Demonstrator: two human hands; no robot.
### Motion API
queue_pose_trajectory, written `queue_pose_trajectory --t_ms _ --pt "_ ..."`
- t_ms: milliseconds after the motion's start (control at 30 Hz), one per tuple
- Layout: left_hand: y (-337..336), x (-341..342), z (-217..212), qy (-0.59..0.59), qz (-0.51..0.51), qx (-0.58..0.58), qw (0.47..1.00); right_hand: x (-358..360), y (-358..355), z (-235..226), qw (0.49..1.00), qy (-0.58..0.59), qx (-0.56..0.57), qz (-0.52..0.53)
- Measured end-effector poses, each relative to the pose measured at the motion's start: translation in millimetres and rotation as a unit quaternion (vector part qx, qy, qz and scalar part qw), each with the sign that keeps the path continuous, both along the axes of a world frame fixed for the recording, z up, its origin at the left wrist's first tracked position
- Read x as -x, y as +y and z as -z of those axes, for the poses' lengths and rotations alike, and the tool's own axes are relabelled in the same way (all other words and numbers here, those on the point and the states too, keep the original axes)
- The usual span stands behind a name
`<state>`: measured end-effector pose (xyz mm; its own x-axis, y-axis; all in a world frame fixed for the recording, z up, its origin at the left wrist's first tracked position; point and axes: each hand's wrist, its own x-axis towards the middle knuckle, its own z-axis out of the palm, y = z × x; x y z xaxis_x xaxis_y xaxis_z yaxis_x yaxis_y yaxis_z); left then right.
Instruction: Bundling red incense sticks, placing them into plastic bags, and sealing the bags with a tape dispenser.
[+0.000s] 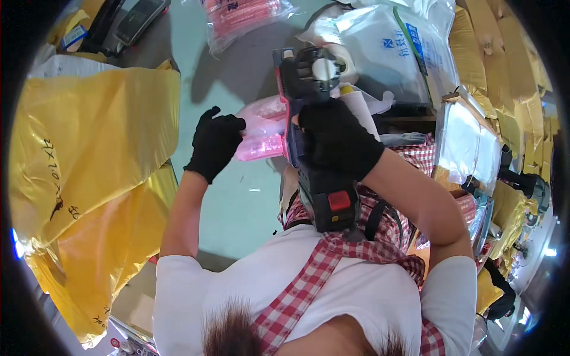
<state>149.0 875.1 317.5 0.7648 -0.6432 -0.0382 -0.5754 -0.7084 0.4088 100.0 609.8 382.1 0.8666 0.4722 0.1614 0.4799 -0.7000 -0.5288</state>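
Note:
My right hand (338, 139), in a black glove, is wrapped round the grip of a black cordless handheld tool (323, 204) with red trim and a red square on its lower end. The tool's upper end carries dark workings and a round white part. Along its left side lies a clear plastic bag (261, 148) of pinkish contents, glowing pink at its lower part. My left hand (215, 142), also black-gloved, is closed at the bag's left edge, thumb and fingers together. The tool hides the bag's right end.
Another clear bag of pink goods (243, 18) lies farther up the green tabletop (228, 207). Large yellow sacks (101, 130) crowd the left. At the upper right are a big clear plastic sack (380, 56), a white roll (359, 110) and stacked yellow packages (493, 53).

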Motion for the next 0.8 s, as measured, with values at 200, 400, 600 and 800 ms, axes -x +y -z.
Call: queue_pose_trajectory --t_ms 200,400,600,800 --pt "51.8 13.0 6.1 0.131 -0.059 0.168 0.975 4.3 35.0 -2.1 0.972 0.157 -0.167 0.049" --pt "76.3 39.7 85.0 0.412 -0.209 0.380 0.801 0.0 71.7 20.6 0.802 0.353 -0.469 0.113" --pt "80.6 52.0 128.3 0.749 -0.242 0.405 0.464 8.1 71.2 -12.5 0.867 0.333 -0.364 0.075" --pt "33.2 46.7 158.0 0.745 -0.262 0.511 0.338 15.0 48.5 2.8 0.953 0.125 -0.272 -0.047"
